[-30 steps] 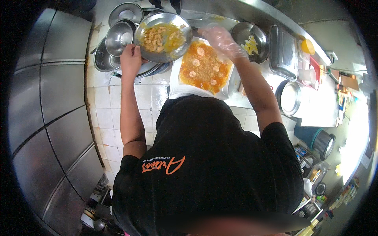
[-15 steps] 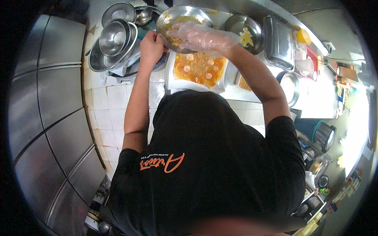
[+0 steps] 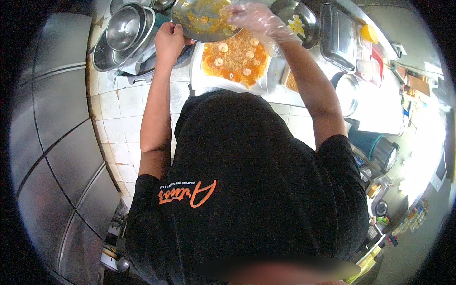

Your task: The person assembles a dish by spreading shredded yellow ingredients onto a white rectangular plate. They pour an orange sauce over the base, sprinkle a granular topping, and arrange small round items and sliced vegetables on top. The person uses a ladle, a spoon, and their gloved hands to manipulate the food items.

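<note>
My left hand grips the rim of a round steel bowl with orange sauce left inside, holding it tilted above a white rectangular tray. The tray holds orange noodles topped with several pale round pieces. My right hand, in a clear plastic glove, reaches into the bowl's right side with fingers curled; whether it holds food I cannot tell. My black shirt hides the tray's near edge.
Stacked steel bowls stand at the left on a white tiled counter. A steel plate with yellow pieces, a steel lidded pan, a round steel lid and small containers lie to the right. Steel panels line the left.
The bowl has been lifted and tilted over the tray, and most of its contents are gone. My gloved right hand has moved from the tray into the bowl.
</note>
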{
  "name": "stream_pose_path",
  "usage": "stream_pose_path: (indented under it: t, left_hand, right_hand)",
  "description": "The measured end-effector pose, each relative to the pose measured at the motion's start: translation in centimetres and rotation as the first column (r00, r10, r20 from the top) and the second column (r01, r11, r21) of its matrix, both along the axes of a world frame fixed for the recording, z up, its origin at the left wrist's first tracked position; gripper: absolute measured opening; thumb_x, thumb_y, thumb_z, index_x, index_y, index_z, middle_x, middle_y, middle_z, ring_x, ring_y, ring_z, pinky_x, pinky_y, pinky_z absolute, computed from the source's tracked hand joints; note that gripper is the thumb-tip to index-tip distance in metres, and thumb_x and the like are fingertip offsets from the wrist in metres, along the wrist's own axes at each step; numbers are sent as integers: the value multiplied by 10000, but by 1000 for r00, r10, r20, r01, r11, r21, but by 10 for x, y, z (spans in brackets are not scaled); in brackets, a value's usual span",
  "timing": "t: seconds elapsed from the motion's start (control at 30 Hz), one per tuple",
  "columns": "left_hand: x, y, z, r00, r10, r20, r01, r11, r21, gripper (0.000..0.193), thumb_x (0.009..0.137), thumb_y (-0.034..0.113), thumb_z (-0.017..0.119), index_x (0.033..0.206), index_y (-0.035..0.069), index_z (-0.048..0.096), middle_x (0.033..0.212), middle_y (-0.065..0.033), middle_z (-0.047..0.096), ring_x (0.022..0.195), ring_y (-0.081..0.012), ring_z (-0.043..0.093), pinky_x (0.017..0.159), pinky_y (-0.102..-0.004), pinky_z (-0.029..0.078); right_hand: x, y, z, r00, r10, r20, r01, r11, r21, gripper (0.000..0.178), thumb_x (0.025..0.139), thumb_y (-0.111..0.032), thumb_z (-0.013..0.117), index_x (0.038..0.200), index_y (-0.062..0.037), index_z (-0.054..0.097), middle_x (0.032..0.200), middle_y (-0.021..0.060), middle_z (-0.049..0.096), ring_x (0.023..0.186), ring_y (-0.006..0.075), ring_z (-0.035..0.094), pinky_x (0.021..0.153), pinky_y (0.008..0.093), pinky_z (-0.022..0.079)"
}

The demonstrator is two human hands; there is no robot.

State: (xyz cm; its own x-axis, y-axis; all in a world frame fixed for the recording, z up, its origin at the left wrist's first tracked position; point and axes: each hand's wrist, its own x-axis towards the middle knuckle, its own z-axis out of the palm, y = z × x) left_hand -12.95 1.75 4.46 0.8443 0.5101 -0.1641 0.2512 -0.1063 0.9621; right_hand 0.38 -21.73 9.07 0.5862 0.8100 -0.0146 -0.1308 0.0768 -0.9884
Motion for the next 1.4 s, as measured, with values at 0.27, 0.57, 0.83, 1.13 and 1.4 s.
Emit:
stream_pose_path:
  t: [0.27, 0.57, 0.83, 1.13, 1.4]
  left_hand:
    - [-3, 7, -3, 999, 27, -31, -21, 987, 160, 243, 1001, 135, 542, 979, -105, 572, 794, -188, 680, 626, -268, 735, 537, -352, 578]
    - [0, 18, -14, 998, 33, 45, -41, 978, 206, 230, 985, 137, 550, 970, -90, 586, 772, -185, 689, 611, -270, 739, 514, -350, 562]
    - [-4, 28, -9, 993, 57, 106, -67, 993, 102, 234, 998, 137, 539, 940, -86, 583, 744, -174, 693, 593, -254, 734, 518, -339, 556]
    - [-10, 34, 3, 996, 56, 70, -65, 987, 146, 253, 1017, 139, 517, 959, -98, 581, 766, -170, 696, 595, -243, 730, 525, -322, 560]
    - [-13, 35, 3, 992, 74, 100, -80, 995, 62, 247, 1019, 134, 515, 990, -98, 592, 787, -168, 711, 607, -218, 731, 545, -308, 564]
  right_hand:
    - [-12, -30, -22, 916, -201, 347, 373, 745, -553, 490, 878, -285, 715, 1239, 42, 659, 973, 134, 744, 815, 168, 707, 809, 303, 561]
    - [-12, -35, -64, 851, -87, 518, 486, 506, -713, 358, 815, -316, 672, 1090, -98, 745, 912, 144, 752, 860, 291, 729, 844, 389, 562]
    - [-22, -32, -48, 742, 330, 584, 445, 408, -797, 345, 836, -324, 651, 1077, -95, 743, 930, 177, 739, 922, 342, 717, 880, 428, 552]
    - [-66, -39, -47, 838, 37, 545, 466, 472, -748, 320, 906, -340, 649, 1024, -57, 740, 876, 119, 743, 765, 206, 722, 754, 337, 559]
    - [-103, -34, -10, 947, 15, 320, 273, 488, -829, 323, 884, -345, 648, 977, -46, 727, 854, 152, 717, 833, 255, 713, 798, 386, 542]
